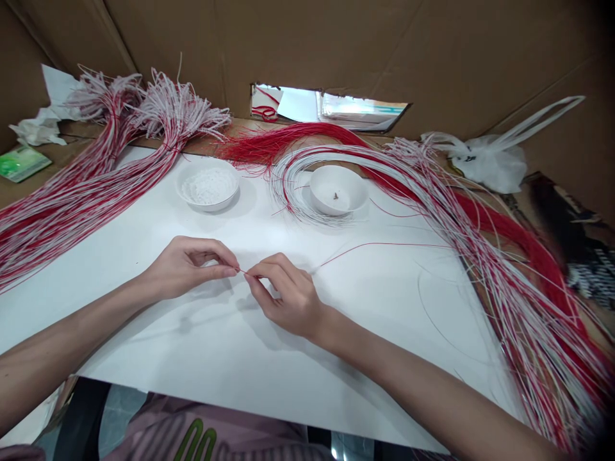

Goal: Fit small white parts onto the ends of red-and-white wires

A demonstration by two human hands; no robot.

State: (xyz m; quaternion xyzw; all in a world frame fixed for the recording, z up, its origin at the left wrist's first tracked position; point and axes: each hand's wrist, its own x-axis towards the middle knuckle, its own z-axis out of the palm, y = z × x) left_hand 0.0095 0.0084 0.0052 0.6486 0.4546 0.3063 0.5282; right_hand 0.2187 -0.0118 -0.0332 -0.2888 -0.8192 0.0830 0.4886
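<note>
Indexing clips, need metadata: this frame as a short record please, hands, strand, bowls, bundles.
left hand: fingertips pinching thin red strand
right hand: pinching same strand, just beside left hand
left bowl: white, holds white bits
right bowl: white, small dark piece inside
bundles: red-and-white strands, left side and right side
surface: white tabletop

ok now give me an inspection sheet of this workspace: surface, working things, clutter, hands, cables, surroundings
Surface: white table, flat, faintly shadowed
Working things: red thread; left bowl holding white bits; right bowl with a dark speck; red-and-white bundles at both sides
Clutter: green packet and crumpled tissue at back left, plastic bag at back right
Hands: left hand and right hand both pinch the red thread
Cables: nothing seen
Surroundings: brown cardboard wall with a cut opening
</note>
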